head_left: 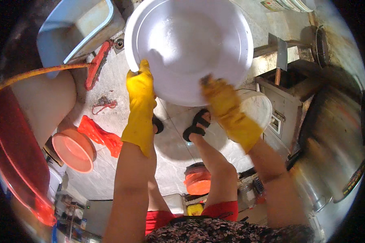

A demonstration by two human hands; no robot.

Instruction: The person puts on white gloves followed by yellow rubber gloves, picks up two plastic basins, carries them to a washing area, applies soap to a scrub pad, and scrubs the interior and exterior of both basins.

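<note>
A large white plastic basin (pixel 190 52) is held tilted in front of me, its hollow side showing. My left hand (pixel 140 81), in a yellow rubber glove, grips the basin's near-left rim, the thumb lying over the edge. My right hand (pixel 222 97) wears a matching yellow glove and is smeared by motion at the near-right part of the basin. Its fingers are curled around something dark and brownish at their tips, too blurred to name. Light shines off the basin's wet-looking inner wall.
A light blue tub (pixel 79 32) stands at the far left beside a red squeegee (pixel 98 65). A peach bowl (pixel 74 150) and a red plastic bag (pixel 99 135) lie left. Right are a white bucket (pixel 257 107), a cleaver (pixel 281 56) and a metal cabinet (pixel 278 109).
</note>
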